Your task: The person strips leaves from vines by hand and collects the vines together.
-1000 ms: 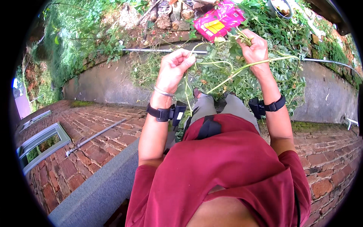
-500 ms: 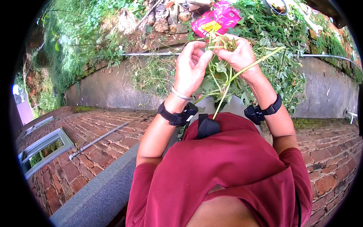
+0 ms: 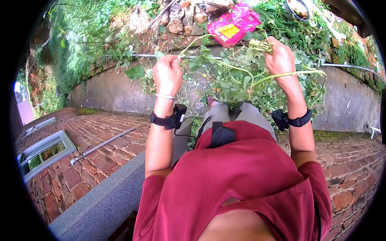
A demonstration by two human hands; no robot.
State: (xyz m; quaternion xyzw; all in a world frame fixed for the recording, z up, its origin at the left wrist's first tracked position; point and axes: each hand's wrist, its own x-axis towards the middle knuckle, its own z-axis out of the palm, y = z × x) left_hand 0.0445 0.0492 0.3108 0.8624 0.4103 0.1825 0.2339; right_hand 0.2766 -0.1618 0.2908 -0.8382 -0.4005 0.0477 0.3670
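Note:
My left hand (image 3: 167, 76) is closed on one end of a leafy green vine (image 3: 230, 66), with a broad leaf (image 3: 135, 72) sticking out beside it. The vine arches across to my right side. My right hand (image 3: 281, 60), wide apart from the left, is closed round a bunch of cut green stems (image 3: 262, 45); their ends poke out past the fingers. A thicker pale stem (image 3: 290, 74) crosses in front of my right wrist and bends down at its far end. Under both hands lies a heap of tangled vines (image 3: 303, 90), partly hidden by the held ones.
A bright pink plastic bag (image 3: 237, 23) lies beyond my hands, with a dark bucket (image 3: 296, 10) to its right. A thin pipe (image 3: 350, 66) runs along the concrete strip (image 3: 112, 93). Brick walls (image 3: 96, 160) and a grey ledge (image 3: 108, 197) are near me.
My hands have moved apart, left hand leftward and right hand rightward. The left fingers, loosely curled near the bunch before, are now closed on a vine stretched between the hands.

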